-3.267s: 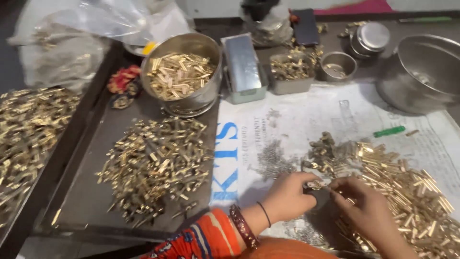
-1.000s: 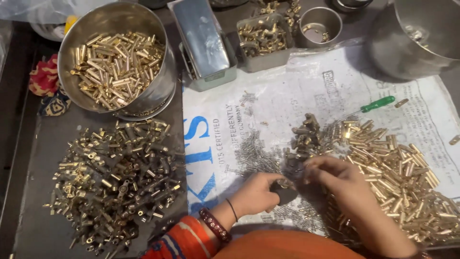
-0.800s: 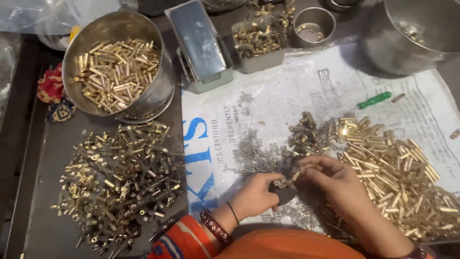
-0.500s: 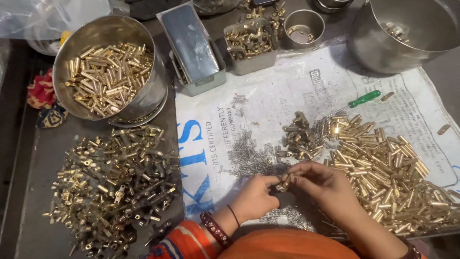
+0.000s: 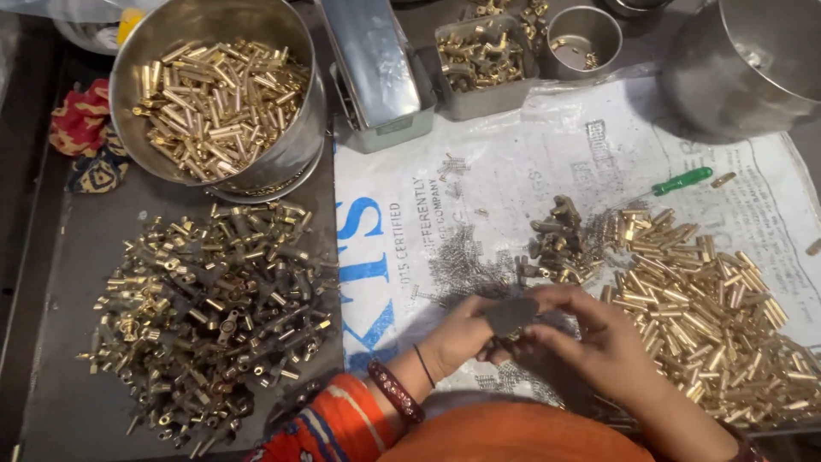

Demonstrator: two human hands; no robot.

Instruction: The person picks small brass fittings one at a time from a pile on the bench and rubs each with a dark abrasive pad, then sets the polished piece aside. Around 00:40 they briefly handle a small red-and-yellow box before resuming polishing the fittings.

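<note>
Hands meet low in the head view, over a printed white sheet (image 5: 547, 162) spread on the table. Left hand (image 5: 457, 338) curls its fingers around a small dark flat piece (image 5: 511, 315), pinching it between thumb and fingertips. Right hand (image 5: 590, 338) comes in from the right with fingers bent and close together, its fingertips touching the same piece; whether it has hold of anything small besides cannot be told. The piece sits between the two hands, just above the sheet, near a scatter of thin grey pins (image 5: 466, 269).

Right of the hands lies a wide heap of brass tubes (image 5: 710, 308), with a darker clump of fittings (image 5: 560, 239) at its upper left edge. A green-handled tool (image 5: 682, 180) lies on the sheet beyond the heap. Left of the sheet, on the dark tabletop, spreads a pile of mixed brass parts (image 5: 214, 308). Above it stands a steel bowl (image 5: 295, 141) filled with brass tubes. Along the top edge are a long metal box (image 5: 376, 60), a small tray (image 5: 479, 101) of fittings, a small cup (image 5: 611, 26) and a large steel pot (image 5: 735, 77). Bangles ring the left wrist
</note>
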